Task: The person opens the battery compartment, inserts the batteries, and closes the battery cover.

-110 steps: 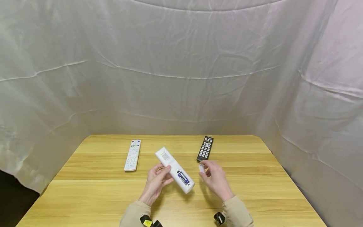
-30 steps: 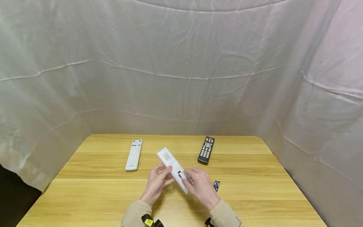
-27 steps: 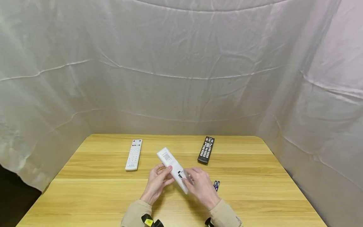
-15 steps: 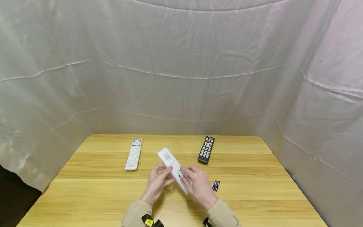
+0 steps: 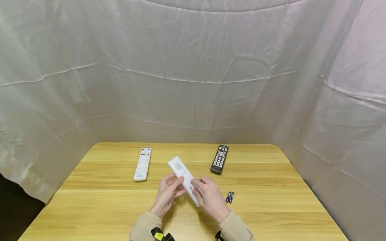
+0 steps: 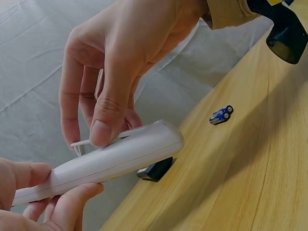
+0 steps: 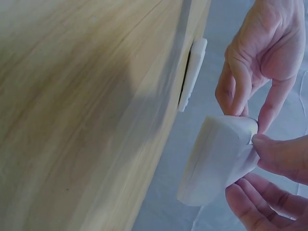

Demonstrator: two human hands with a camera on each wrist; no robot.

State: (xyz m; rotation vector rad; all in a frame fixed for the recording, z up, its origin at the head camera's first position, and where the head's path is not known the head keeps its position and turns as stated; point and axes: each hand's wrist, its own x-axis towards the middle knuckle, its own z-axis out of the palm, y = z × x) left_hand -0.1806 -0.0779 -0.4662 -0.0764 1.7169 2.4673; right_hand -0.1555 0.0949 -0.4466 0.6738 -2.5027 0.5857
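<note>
My left hand (image 5: 165,197) grips a white remote control (image 5: 182,170) by its sides, back facing up, tilted above the table. My right hand (image 5: 213,201) pinches the white battery cover (image 6: 83,143) at the remote's lower back. In the left wrist view one end of the cover stands slightly raised off the remote. A narrow dark gap still shows there in the head view; fingers hide most of the battery compartment. Two blue batteries (image 5: 230,197) lie side by side on the table, right of my right hand. The right wrist view shows the remote (image 7: 211,163) end-on between both hands.
Another white remote (image 5: 142,164) lies buttons up at the back left of the wooden table (image 5: 99,201). A black remote (image 5: 219,159) lies at the back right. Grey fabric (image 5: 193,100) hangs behind the table and along both sides.
Earlier, batteries showed in the remote's compartment while my right hand held the cover away. My right hand has brought the cover onto the remote, and the gap has narrowed. The loose batteries came into full view.
</note>
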